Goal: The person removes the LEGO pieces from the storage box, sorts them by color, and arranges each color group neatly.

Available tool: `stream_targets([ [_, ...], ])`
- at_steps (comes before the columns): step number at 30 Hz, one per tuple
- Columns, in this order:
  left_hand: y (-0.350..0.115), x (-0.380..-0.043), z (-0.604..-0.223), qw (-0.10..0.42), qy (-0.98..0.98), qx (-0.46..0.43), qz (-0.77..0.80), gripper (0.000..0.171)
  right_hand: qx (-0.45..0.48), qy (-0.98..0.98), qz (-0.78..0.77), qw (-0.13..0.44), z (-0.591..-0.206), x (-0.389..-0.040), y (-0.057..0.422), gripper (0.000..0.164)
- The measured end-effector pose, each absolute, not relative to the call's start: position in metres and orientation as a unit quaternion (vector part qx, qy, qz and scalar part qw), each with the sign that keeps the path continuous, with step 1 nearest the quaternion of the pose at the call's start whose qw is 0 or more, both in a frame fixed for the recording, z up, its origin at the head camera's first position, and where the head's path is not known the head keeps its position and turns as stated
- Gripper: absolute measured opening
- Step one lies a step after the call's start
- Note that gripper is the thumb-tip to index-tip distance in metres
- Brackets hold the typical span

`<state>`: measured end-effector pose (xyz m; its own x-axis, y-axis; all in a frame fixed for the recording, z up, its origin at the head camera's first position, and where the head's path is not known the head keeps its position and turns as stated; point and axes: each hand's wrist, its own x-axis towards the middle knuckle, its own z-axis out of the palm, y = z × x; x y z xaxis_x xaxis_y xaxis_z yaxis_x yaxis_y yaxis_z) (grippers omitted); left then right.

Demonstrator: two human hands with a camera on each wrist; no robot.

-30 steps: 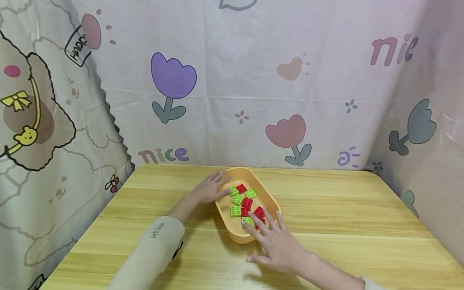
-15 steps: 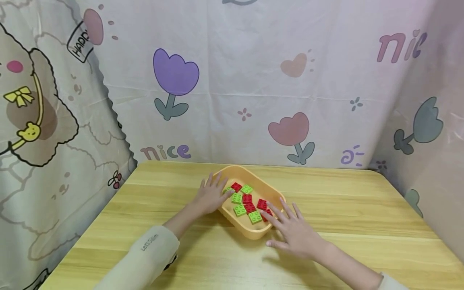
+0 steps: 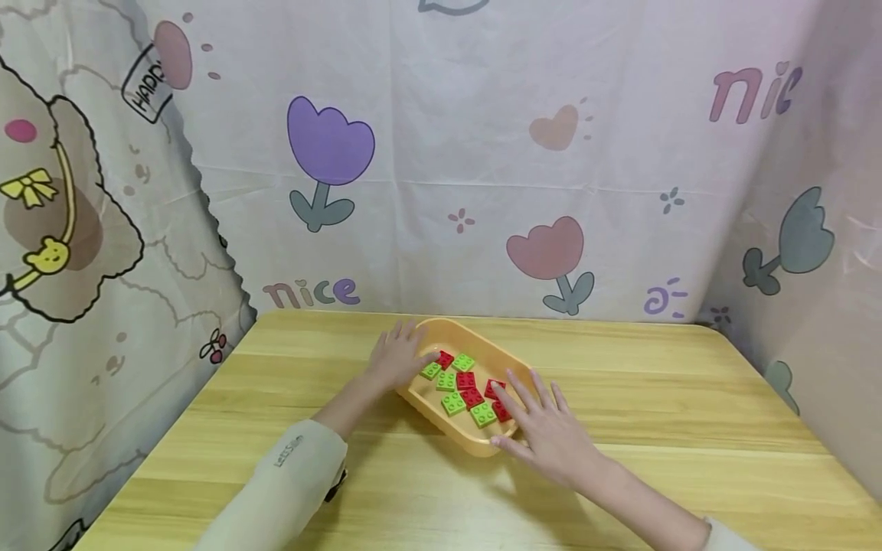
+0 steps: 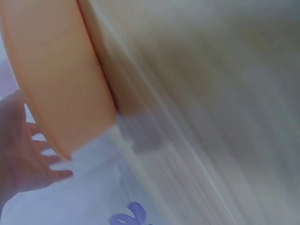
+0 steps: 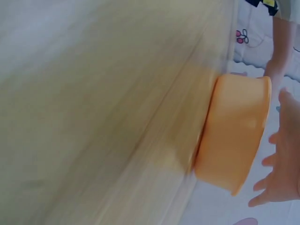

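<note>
An orange plastic bin (image 3: pixel 475 445) stands turned at an angle on the wooden table, its side wall (image 4: pixel 61 79) filling part of the left wrist view. Flat on its floor lie several toy building bricks, some red (image 3: pixel 465 380), some green (image 3: pixel 453 403). My left hand (image 3: pixel 396 360) is at the far left rim, fingers spread and the thumb reaching over the inside. On the near right side, my right hand (image 3: pixel 547 436) has its fingers extended over the rim, close above the red bricks there. In the right wrist view, that hand (image 5: pixel 286 161) appears beside the bin's rim.
The wooden table (image 3: pixel 654 398) spreads around the bin, reaching back to a printed cloth (image 3: pixel 441 176) with flowers and lettering. More patterned cloth (image 3: pixel 103 367) hangs along the left side.
The bin has rotated, its near end shifting right and its far end left, and the bricks inside have shifted with it. Both hands have moved along with its rim, fingers still spread.
</note>
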<state>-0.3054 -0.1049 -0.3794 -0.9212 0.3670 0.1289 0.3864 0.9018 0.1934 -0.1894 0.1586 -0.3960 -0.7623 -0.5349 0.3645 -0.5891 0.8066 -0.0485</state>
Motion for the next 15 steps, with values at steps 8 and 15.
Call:
stream_targets([
  [8, -0.121, -0.329, -0.391, 0.027, -0.95, -0.272, -0.15, 0.065, 0.254, -0.95, 0.144, 0.11, -0.4, -0.2, 0.148, 0.073],
  [15, -0.121, -0.322, -0.391, 0.029, -0.946, -0.297, -0.129, 0.064, 0.274, -0.943, 0.151, 0.114, -0.403, -0.206, 0.156, 0.072],
])
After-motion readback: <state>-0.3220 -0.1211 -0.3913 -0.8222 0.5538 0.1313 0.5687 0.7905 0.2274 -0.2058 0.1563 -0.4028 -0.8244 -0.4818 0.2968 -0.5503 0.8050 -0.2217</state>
